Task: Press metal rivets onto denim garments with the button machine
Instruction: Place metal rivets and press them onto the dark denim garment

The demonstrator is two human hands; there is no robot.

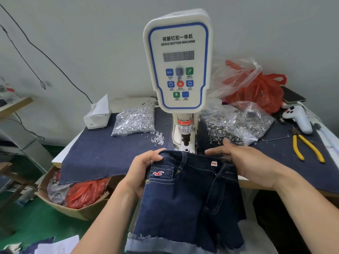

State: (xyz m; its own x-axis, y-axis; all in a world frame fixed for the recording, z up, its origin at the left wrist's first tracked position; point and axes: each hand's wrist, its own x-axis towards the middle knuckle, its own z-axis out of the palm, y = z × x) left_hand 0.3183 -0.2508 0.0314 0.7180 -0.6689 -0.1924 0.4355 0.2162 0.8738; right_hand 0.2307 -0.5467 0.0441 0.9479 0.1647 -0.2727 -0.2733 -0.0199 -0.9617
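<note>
1. Denim shorts, one pair, are held up in front of the table edge, the frayed hem hanging nearest the camera and the waistband raised just below the press head.
2. Two hands are seen: the waistband's left corner is gripped by the curled fingers of the left hand, while the right side of the waistband is held by the right hand, thumb lifted and forefinger stretched along the top.
3. Two brass rivets are counted at the corners of the small pocket.
4. One cardboard box is set on the floor to the left; red plastic bags are contained in it.
5. One pair of yellow-handled pliers is laid on the table's blue cloth.
6. Two clear bags are placed beside the button machine: silver studs are held in the left bag, dark ring-shaped parts in the right bag.
</note>
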